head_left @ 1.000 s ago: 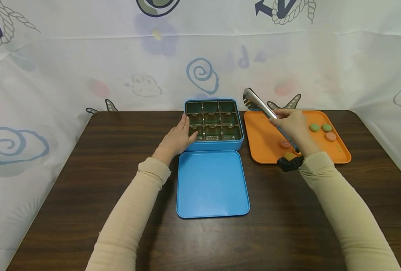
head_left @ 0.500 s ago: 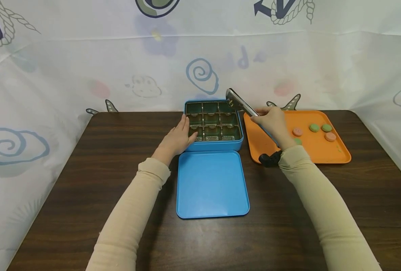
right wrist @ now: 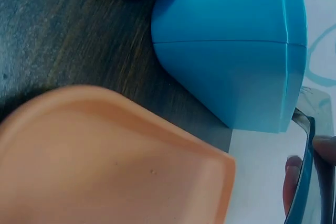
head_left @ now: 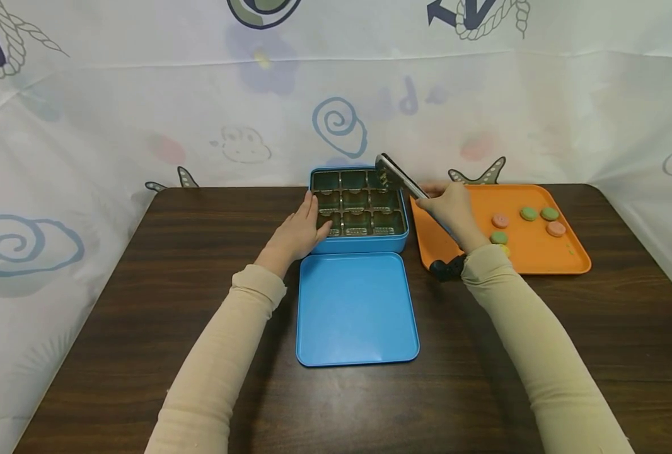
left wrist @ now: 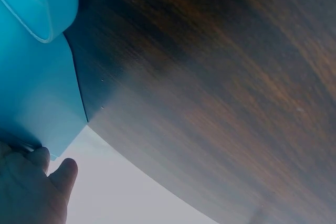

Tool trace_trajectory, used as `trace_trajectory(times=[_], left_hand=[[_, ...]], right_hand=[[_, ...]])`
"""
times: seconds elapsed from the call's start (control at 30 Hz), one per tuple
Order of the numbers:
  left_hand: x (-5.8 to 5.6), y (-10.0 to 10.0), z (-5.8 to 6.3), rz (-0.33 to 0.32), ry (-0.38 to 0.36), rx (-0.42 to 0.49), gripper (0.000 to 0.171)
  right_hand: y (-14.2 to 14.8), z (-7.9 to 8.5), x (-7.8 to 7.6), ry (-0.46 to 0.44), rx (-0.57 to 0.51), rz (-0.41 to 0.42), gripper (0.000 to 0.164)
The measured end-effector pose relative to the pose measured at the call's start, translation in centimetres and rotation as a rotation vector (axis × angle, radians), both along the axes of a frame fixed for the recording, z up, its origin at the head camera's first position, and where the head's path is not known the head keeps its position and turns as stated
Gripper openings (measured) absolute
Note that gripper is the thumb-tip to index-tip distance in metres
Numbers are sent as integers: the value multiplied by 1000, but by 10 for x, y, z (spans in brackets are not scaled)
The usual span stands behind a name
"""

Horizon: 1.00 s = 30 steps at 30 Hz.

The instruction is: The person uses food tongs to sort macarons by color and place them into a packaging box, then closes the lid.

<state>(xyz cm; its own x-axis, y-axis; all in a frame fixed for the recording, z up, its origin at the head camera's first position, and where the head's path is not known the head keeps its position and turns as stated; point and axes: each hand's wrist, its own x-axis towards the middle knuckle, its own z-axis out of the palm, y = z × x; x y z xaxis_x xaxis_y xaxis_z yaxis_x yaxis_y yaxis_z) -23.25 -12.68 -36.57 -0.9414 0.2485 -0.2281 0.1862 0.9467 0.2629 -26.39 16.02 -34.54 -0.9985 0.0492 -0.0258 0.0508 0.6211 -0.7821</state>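
Note:
My left hand (head_left: pixel 299 227) rests on the left rim of a blue box (head_left: pixel 359 244), fingers extended. A dark divided insert (head_left: pixel 356 200) inside it has rows of square compartments. My right hand (head_left: pixel 452 211) holds metal tongs (head_left: pixel 406 180), their heads tilted over the box's back right compartment. Whether anything sits between those heads is hidden in the head view. In the right wrist view, the tongs (right wrist: pixel 310 171) reach the box's upper edge, and the box wall (right wrist: pixel 226 77) hides their tips.
Right of the box lies an orange tray (head_left: pixel 523 252) with several macarons, among them a green macaron (head_left: pixel 528 214) and a pink macaron (head_left: pixel 500 221). A flat blue lid (head_left: pixel 357 309) lies in front of the box on the dark wooden table (head_left: pixel 200 252). A printed cloth (head_left: pixel 200 94) hangs behind.
My right hand has carried the tongs left from above the orange tray to the box's back right corner, then slightly lower. My left hand has stayed in place.

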Motion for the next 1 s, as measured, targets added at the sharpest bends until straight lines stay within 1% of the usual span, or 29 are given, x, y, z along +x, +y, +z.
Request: trace_trajectory(times=[0.13,0.3,0.4,0.57,0.77,0.87,1.0], left_hand=[[0,0,0,4,-1,3,74],[0,0,-2,7,-5,10,74],[0,-1,-2,10,-8,14,74],[0,-1,-3,15,-7,23,75],[-1,-1,-3,17,-12,25,74],[-2,-1,-3,17,-12,19,74],[-2,0,-3,16,-15,13,74]], right_hand=[[-1,0,1,-1,15,12,38],[-4,-1,3,-21,6,20,43],[-5,-3,3,-25,-17,24,46],[-4,-4,5,-50,-89,43,51],[5,4,9,-86,-126,38,55],[14,9,14,-104,-137,72,56],[24,16,23,-102,-94,102,55]])
